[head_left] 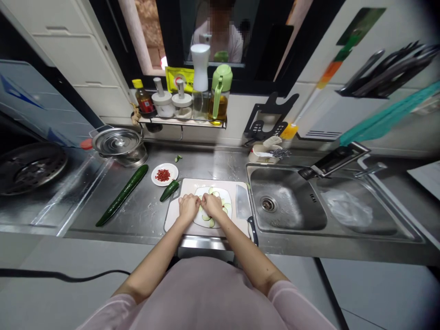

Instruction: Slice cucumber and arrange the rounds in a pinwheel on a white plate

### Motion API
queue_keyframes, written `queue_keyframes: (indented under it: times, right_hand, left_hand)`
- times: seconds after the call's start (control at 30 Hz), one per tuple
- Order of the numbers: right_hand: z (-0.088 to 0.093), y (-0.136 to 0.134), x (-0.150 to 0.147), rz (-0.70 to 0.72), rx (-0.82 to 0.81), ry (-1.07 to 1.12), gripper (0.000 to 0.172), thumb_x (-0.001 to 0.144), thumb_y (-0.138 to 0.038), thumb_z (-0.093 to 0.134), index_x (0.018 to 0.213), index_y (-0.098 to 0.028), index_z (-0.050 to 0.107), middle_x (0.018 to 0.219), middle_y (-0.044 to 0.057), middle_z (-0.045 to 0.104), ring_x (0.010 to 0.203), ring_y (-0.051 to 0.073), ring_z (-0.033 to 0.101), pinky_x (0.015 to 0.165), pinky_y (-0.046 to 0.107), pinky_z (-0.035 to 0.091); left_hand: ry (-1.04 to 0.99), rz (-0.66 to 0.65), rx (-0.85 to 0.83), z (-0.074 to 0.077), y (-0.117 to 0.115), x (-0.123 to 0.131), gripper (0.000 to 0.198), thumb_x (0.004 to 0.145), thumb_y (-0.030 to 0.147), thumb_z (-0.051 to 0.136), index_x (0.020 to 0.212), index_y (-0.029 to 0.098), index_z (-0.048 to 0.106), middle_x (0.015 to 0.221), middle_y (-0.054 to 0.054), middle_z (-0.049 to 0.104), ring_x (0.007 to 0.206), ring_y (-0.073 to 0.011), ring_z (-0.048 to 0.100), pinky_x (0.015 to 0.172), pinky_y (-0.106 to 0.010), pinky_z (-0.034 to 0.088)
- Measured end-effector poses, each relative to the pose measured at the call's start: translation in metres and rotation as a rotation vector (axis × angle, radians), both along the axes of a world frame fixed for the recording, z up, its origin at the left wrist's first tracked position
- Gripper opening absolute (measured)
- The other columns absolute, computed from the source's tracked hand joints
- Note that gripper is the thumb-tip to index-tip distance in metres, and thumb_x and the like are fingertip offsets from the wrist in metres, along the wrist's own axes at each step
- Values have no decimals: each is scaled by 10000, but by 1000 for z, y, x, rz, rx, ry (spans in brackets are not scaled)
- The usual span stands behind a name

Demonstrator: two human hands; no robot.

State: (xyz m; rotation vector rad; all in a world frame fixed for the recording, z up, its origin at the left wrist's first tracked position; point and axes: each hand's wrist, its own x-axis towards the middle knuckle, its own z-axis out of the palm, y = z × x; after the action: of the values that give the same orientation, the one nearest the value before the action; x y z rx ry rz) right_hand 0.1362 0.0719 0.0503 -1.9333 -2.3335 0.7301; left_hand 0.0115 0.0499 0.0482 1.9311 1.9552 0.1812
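Note:
A white plate with thin pale-green cucumber slices laid around it rests on a light cutting board. Over the plate's left side, my left hand has its fingers curled into a pinch. Close beside it, my right hand also pinches, its fingertips nearly meeting those of the left. Whatever lies between the fingers is too small or hidden to make out. A knife lies along the board's right side, handle toward me. At the board's left edge is a cut cucumber piece.
A small white dish holds chopped red bits. Farther left lie a whole cucumber and a lidded steel pot. The double sink is on the right. Above the counter, a rack carries seasoning jars and an oil bottle.

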Motion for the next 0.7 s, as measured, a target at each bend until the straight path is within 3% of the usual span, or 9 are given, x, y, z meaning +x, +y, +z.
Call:
queue_keyframes:
  times: [0.2, 0.4, 0.5, 0.57, 0.7]
  right_hand:
    - [11, 2, 8, -54, 22, 77, 140, 870, -268, 496, 891, -211, 622, 852, 32, 693, 853, 178, 593, 769, 273, 307]
    - [31, 1, 68, -313, 160, 293, 212, 856, -281, 449, 914, -207, 639, 753, 8, 649, 712, 152, 564, 642, 231, 329]
    - [32, -14, 101, -415, 226, 356, 242, 842, -305, 437, 882, -193, 647, 707, 10, 620, 667, 154, 546, 609, 229, 337]
    - [28, -30, 118, -435, 217, 377, 247, 831, -316, 441, 866, -190, 651, 668, 4, 601, 641, 153, 538, 605, 228, 345]
    - [13, -64, 132, -436, 119, 377, 227, 809, -322, 491, 890, -190, 658, 613, -10, 574, 614, 156, 533, 599, 231, 350]
  left_hand:
    - [-123, 77, 47, -1, 0, -4, 184, 848, 282, 541, 916, 246, 709, 1017, -73, 660, 1053, -256, 521, 903, -395, 333]
    - [-646, 506, 261, -3, 1, -19, 258, 814, 290, 544, 1018, 194, 670, 981, -59, 667, 881, -169, 587, 822, -304, 435]
    - [-935, 768, 358, -3, -4, -22, 338, 803, 296, 524, 1096, 160, 622, 976, -65, 658, 808, -134, 598, 765, -266, 464]
    - [-1035, 926, 337, -3, -12, -21, 366, 797, 295, 527, 1135, 171, 596, 986, -61, 653, 782, -125, 599, 740, -263, 473]
    - [-1074, 1001, 200, -11, -32, -13, 391, 803, 298, 533, 1181, 200, 555, 969, -46, 641, 761, -115, 597, 718, -257, 483]
